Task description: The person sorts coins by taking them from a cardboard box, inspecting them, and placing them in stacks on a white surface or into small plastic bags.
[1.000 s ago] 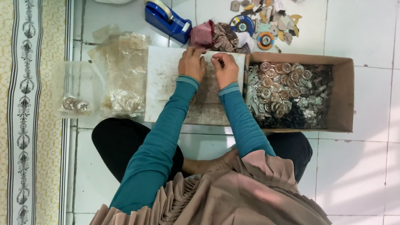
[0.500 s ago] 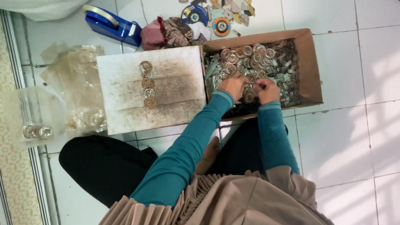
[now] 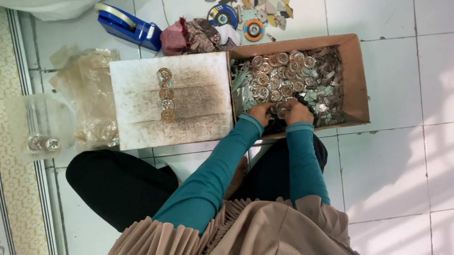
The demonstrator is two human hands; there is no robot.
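Hands first, from the head view, the only one you have: your left hand [image 3: 260, 113] and right hand [image 3: 298, 112] sit side by side at the near edge of the cardboard box [image 3: 360, 85], both sunk among the round metal pieces [image 3: 279, 71] heaped inside it. Fingers curl down into the pile, so you cannot tell whether either hand has closed on a piece or merely rests on them. Both teal sleeves reach forward and a little to your right, elbows tucked close above your crossed legs, wrists nearly level with the box rim. My judgement of the risk: the heap is loose and mixed with thin scraps, so a hurried scoop could drag pieces over the low near wall onto the tiled floor [image 3: 429, 163], or a sharp scrap could nick a fingertip. Just left of the box lies a stained white board [image 3: 129, 107] with four round pieces in a row [image 3: 166, 95] (they look easy to scatter if a sleeve brushes them). Beyond it are a blue tape dispenser [image 3: 129, 24] and clear plastic bags [image 3: 84, 83].
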